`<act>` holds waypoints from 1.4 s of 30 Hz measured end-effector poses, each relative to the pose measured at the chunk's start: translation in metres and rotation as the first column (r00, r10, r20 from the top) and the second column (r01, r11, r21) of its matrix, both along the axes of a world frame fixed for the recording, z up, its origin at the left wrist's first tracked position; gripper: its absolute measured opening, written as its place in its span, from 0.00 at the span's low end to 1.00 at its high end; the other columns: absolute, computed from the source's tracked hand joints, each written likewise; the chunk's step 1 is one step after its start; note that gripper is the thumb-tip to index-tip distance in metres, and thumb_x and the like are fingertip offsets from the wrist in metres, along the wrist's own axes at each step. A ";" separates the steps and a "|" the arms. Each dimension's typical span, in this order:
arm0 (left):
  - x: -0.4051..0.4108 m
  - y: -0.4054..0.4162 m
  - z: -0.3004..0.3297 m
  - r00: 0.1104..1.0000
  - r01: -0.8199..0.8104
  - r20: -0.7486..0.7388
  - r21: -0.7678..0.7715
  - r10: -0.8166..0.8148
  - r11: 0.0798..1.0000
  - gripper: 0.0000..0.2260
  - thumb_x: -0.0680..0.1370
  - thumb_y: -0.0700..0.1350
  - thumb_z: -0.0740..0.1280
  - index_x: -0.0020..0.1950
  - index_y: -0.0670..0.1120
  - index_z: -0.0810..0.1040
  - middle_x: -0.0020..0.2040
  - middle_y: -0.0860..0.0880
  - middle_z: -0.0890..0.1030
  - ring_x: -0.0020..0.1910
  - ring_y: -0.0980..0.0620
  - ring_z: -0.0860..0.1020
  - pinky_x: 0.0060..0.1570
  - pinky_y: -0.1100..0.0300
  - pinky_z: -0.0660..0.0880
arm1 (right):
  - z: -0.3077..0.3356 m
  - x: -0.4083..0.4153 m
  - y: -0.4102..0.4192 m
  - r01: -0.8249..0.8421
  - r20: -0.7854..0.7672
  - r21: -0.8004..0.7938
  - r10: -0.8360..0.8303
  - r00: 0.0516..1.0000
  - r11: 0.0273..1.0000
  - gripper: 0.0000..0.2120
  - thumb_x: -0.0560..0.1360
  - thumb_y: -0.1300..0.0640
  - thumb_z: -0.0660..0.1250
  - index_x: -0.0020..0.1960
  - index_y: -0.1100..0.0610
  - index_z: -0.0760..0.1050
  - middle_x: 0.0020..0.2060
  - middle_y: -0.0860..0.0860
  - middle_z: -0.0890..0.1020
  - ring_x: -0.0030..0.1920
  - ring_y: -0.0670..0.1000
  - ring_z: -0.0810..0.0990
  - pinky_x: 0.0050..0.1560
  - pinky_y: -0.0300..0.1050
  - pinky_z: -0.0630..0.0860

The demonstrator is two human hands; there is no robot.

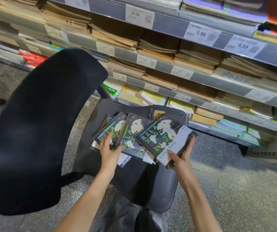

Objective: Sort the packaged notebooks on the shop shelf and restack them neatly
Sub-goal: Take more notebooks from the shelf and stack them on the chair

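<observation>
Several dark packaged notebooks with green lettering and pale cartoon figures lie fanned out on a black chair seat (134, 178). My left hand (109, 151) rests flat with spread fingers on the left notebooks (112, 129). My right hand (183, 156) grips the lower right edge of the rightmost notebook (159, 133), which is tilted up off the seat; thumb on top, fingers underneath. A middle notebook (132, 131) lies between the two, partly under the right one.
The chair's black backrest (34, 131) fills the left side. Shop shelves (218, 84) with stacks of brown and coloured notebooks and price labels run across the back and right. Speckled floor (235, 190) surrounds the chair. My dark trousers show at the bottom.
</observation>
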State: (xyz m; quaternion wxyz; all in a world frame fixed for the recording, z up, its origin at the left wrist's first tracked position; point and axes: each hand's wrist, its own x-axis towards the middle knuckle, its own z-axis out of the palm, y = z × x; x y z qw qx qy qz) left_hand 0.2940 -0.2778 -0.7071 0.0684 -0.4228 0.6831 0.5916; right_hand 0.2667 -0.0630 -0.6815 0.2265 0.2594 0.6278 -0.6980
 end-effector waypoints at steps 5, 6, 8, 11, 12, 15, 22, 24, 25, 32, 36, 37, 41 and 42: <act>-0.011 -0.002 -0.001 0.999 -0.034 -0.033 0.128 0.039 0.991 0.23 0.77 0.41 0.66 0.70 0.57 0.66 0.70 0.54 0.67 0.69 0.54 0.64 0.62 0.58 0.63 | -0.004 -0.015 0.014 -0.093 0.044 -0.002 0.093 0.995 0.996 0.45 0.77 0.70 0.60 0.70 0.29 0.42 0.70 0.45 0.65 0.64 0.53 0.73 0.61 0.63 0.71; -0.012 -0.002 -0.002 0.999 -0.037 -0.025 0.153 0.041 0.987 0.23 0.77 0.42 0.66 0.70 0.56 0.66 0.70 0.53 0.68 0.69 0.53 0.65 0.61 0.59 0.63 | -0.002 -0.020 0.016 -0.119 0.052 -0.005 0.119 0.992 0.993 0.45 0.76 0.71 0.60 0.70 0.28 0.42 0.70 0.44 0.66 0.62 0.52 0.74 0.61 0.63 0.71; -0.015 -0.001 -0.001 1.000 -0.026 -0.008 0.199 0.028 0.980 0.22 0.78 0.44 0.65 0.71 0.54 0.65 0.70 0.51 0.68 0.69 0.52 0.66 0.59 0.61 0.63 | 0.001 -0.026 0.017 -0.159 0.050 -0.024 0.160 0.986 0.987 0.45 0.76 0.72 0.59 0.69 0.27 0.44 0.64 0.40 0.70 0.60 0.50 0.75 0.60 0.63 0.72; -0.018 0.001 0.006 1.000 -0.007 0.007 0.237 0.006 0.971 0.23 0.79 0.48 0.63 0.73 0.53 0.63 0.72 0.51 0.65 0.69 0.53 0.65 0.61 0.60 0.61 | 0.004 -0.029 0.012 -0.209 0.025 -0.065 0.211 0.977 0.976 0.45 0.76 0.72 0.60 0.69 0.27 0.46 0.56 0.34 0.75 0.59 0.47 0.76 0.58 0.60 0.74; -0.019 0.001 0.007 1.000 -0.001 0.012 0.237 -0.002 0.971 0.22 0.79 0.49 0.62 0.73 0.53 0.63 0.72 0.52 0.65 0.69 0.53 0.64 0.62 0.59 0.61 | 0.004 -0.029 0.009 -0.223 0.022 -0.080 0.225 0.974 0.972 0.45 0.76 0.72 0.60 0.69 0.27 0.46 0.54 0.34 0.76 0.59 0.47 0.76 0.58 0.58 0.74; -0.020 -0.002 0.010 0.999 0.002 0.032 0.228 -0.010 0.974 0.21 0.79 0.52 0.60 0.72 0.54 0.63 0.72 0.53 0.65 0.70 0.53 0.63 0.63 0.58 0.61 | -0.001 -0.031 0.002 -0.317 0.019 -0.081 0.319 0.947 0.945 0.45 0.76 0.71 0.61 0.70 0.29 0.43 0.56 0.32 0.75 0.60 0.47 0.76 0.57 0.53 0.76; -0.021 -0.002 0.009 0.995 0.086 0.033 0.214 -0.095 0.973 0.23 0.79 0.47 0.62 0.74 0.50 0.62 0.71 0.51 0.66 0.63 0.59 0.65 0.60 0.64 0.61 | -0.017 -0.034 -0.012 -0.348 0.085 0.057 0.343 0.936 0.936 0.49 0.75 0.66 0.65 0.73 0.39 0.32 0.68 0.39 0.59 0.64 0.44 0.68 0.61 0.41 0.68; -0.021 -0.003 0.007 0.993 0.099 0.038 0.214 -0.110 0.972 0.24 0.78 0.46 0.63 0.73 0.51 0.62 0.72 0.50 0.66 0.66 0.57 0.66 0.61 0.63 0.61 | -0.021 -0.034 -0.016 -0.351 0.092 0.102 0.342 0.935 0.931 0.49 0.73 0.60 0.70 0.75 0.42 0.34 0.71 0.41 0.61 0.66 0.47 0.68 0.67 0.46 0.65; -0.021 -0.003 0.006 0.993 0.099 0.044 0.218 -0.111 0.971 0.23 0.78 0.46 0.64 0.73 0.51 0.62 0.72 0.51 0.66 0.68 0.55 0.66 0.61 0.62 0.61 | -0.024 -0.034 -0.017 -0.353 0.096 0.117 0.344 0.934 0.928 0.49 0.73 0.58 0.71 0.75 0.43 0.36 0.71 0.43 0.62 0.66 0.48 0.69 0.66 0.47 0.67; -0.025 -0.003 0.005 0.992 0.098 0.055 0.211 -0.112 0.973 0.23 0.79 0.44 0.63 0.73 0.49 0.63 0.68 0.50 0.70 0.62 0.56 0.69 0.59 0.63 0.64 | -0.030 -0.047 -0.028 -0.372 0.103 0.147 0.360 0.927 0.916 0.41 0.76 0.66 0.64 0.76 0.45 0.43 0.69 0.50 0.69 0.60 0.49 0.72 0.58 0.46 0.74; -0.031 -0.009 0.001 0.984 0.134 0.099 0.127 -0.147 0.983 0.22 0.78 0.44 0.64 0.72 0.48 0.65 0.67 0.49 0.72 0.65 0.51 0.70 0.65 0.56 0.67 | -0.027 -0.047 -0.032 -0.375 0.093 0.134 0.365 0.926 0.917 0.35 0.76 0.67 0.63 0.75 0.47 0.50 0.62 0.48 0.72 0.55 0.49 0.73 0.38 0.29 0.76; -0.033 -0.009 0.001 0.981 0.146 0.109 0.113 -0.158 0.983 0.22 0.78 0.43 0.65 0.71 0.47 0.65 0.66 0.48 0.73 0.65 0.50 0.71 0.64 0.55 0.68 | -0.026 -0.047 -0.032 -0.346 0.098 0.117 0.336 0.937 0.931 0.34 0.77 0.66 0.62 0.75 0.47 0.52 0.60 0.48 0.71 0.54 0.50 0.73 0.36 0.28 0.76; -0.041 -0.013 0.000 0.978 0.123 0.151 0.123 -0.141 0.985 0.21 0.77 0.41 0.65 0.70 0.48 0.68 0.62 0.46 0.76 0.61 0.48 0.75 0.62 0.49 0.72 | -0.023 -0.045 -0.036 -0.285 0.095 0.127 0.275 0.957 0.950 0.31 0.77 0.65 0.63 0.75 0.48 0.54 0.57 0.46 0.71 0.60 0.52 0.73 0.52 0.40 0.77; -0.043 -0.014 0.000 0.978 0.110 0.163 0.133 -0.131 0.985 0.20 0.78 0.42 0.65 0.70 0.49 0.68 0.62 0.46 0.76 0.61 0.48 0.74 0.62 0.48 0.71 | -0.023 -0.045 -0.037 -0.275 0.097 0.128 0.264 0.960 0.953 0.31 0.77 0.63 0.64 0.74 0.47 0.55 0.57 0.45 0.71 0.61 0.52 0.73 0.57 0.46 0.75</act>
